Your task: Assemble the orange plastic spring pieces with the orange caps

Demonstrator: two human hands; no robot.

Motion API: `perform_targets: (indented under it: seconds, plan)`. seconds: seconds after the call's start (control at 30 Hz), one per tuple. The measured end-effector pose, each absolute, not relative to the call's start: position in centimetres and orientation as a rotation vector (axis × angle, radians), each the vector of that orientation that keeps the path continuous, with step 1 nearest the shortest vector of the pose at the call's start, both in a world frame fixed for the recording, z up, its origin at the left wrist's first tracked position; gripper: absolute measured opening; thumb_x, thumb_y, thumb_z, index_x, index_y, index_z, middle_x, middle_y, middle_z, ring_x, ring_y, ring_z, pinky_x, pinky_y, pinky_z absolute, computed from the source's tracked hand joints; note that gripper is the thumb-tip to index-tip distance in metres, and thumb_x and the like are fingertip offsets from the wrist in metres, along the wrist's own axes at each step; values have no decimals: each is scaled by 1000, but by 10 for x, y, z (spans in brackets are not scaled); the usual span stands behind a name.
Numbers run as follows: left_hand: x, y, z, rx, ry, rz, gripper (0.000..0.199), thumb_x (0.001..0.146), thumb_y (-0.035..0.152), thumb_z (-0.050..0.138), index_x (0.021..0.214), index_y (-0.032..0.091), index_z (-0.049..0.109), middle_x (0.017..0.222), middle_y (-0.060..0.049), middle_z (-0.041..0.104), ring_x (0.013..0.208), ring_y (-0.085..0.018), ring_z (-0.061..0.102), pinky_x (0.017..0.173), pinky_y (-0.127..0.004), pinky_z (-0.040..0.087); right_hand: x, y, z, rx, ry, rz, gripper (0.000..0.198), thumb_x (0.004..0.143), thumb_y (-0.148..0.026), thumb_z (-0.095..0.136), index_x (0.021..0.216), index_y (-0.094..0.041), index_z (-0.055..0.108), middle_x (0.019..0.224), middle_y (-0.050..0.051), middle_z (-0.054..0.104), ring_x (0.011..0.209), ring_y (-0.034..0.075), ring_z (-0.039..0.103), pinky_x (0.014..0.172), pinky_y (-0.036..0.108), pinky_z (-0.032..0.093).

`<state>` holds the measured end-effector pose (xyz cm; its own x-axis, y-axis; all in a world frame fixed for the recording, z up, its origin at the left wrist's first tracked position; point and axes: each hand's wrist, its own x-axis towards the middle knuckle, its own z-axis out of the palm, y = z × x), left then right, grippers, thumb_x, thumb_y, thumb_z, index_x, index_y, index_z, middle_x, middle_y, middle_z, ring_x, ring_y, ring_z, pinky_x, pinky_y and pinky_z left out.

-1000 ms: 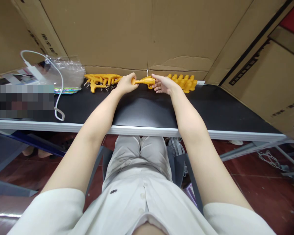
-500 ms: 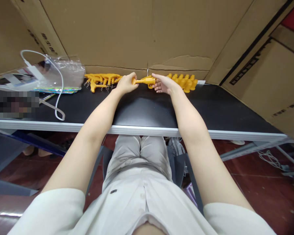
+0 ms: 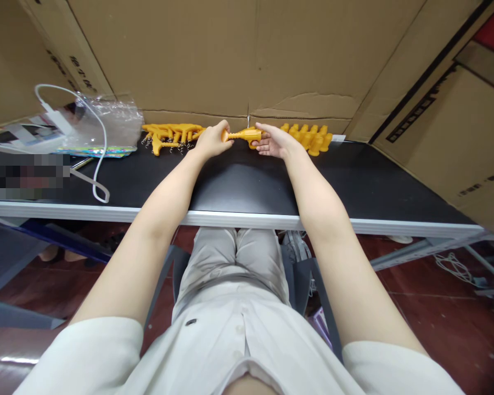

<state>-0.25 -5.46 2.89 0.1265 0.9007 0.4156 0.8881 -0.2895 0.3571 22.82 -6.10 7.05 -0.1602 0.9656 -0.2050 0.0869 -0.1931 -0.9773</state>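
See yellow piece at far middle of black table, spanning gap btwn both hands, just in front of cardboard wall. Runs approx. L–R, long axis about parallel to wall, near horiz. Points narrow ribbed end L, thick body R, widening toward R. Hard to tell from this angle if lifted clear of tabletop or resting on it.

Grips narrow end in L hand: back of hand up, thumb & index pinched on it, other fingers folded under & mostly hidden. Takes thick end in R hand: palm turned L, thumb on far side, fingers half-curled on near side, loosely grasping.

Reaches forward w/ both arms, crossing table's silver edge. Slants L forearm from near L to far middle, R forearm from near R to far middle, converging at the piece.

Just L of L hand, along wall: see yellow handles w/ thin metal spirals. Just R of R hand, partly behind it: see yellow cups grouped in rows. Farther L: note clear plastic bag & looping white cable.
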Motion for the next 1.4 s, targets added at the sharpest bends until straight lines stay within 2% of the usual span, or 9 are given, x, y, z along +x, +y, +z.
perform_targets:
  seconds: [0.2,0.3,0.4,0.47,0.63,0.77,1.03,1.23,1.4]
  plan:
    - [-5,-61,33,2345,1745,986,94,93,36,73,179,23,40,117,-11,81,121,-37,77,114,-43,56,227,-57,69,-1222,-1090,1455,24,116,-36,62,98,-22,65,77,-1,71,64,10,68,74,20,60]
    - [-7,-60,32,2315,1770,977,99,94,35,72,183,18,31,116,-13,81,123,-37,77,115,-43,55,224,-51,64,-1138,-1040,1363,15,114,-29,63,100,-23,60,89,-2,75,74,8,74,83,19,61]
    - [-10,-57,30,2319,1785,946,95,94,32,67,182,19,34,116,-12,82,126,-37,77,118,-44,54,220,-42,54,-1126,-1116,1191,11,108,-18,66,108,-24,57,109,0,81,90,8,79,94,21,62]
    - [-11,-54,28,2323,1804,925,92,94,29,65,181,19,37,115,-11,82,125,-37,77,118,-45,54,216,-38,46,-1211,-1314,957,22,102,-14,70,118,-24,59,125,4,81,108,12,80,103,25,61]
    - [-13,-52,25,2310,1813,938,85,95,30,66,177,23,44,115,-11,83,125,-37,76,121,-47,53,207,-41,30,-1350,-2012,283,51,103,-14,64,153,-20,61,158,12,72,146,26,69,129,41,50]
    - [-12,-53,25,2317,1835,901,82,95,30,66,174,20,48,117,-12,83,125,-37,76,121,-47,53,199,-50,30,-1398,-2356,31,59,104,-6,49,162,-10,61,171,19,62,160,34,59,138,47,40]
    - [-12,-49,22,2322,1813,911,77,97,34,70,170,21,52,118,-12,83,127,-37,75,125,-48,51,200,-49,28,-1505,-2497,-28,65,112,-19,53,177,-11,51,181,19,50,174,37,39,146,59,22]
    - [-6,-59,30,2306,1844,832,78,96,28,65,172,15,52,122,-16,82,128,-38,75,123,-50,52,192,-45,27,-1547,-2477,-64,62,114,-19,49,176,-12,53,179,20,53,173,36,43,146,60,21]
    - [-5,-57,28,2304,1815,849,77,95,25,65,170,16,54,119,-14,82,125,-35,76,124,-50,52,186,-41,27,-1637,-2484,-4,66,117,-21,43,182,-10,42,189,17,39,182,33,23,149,60,7]
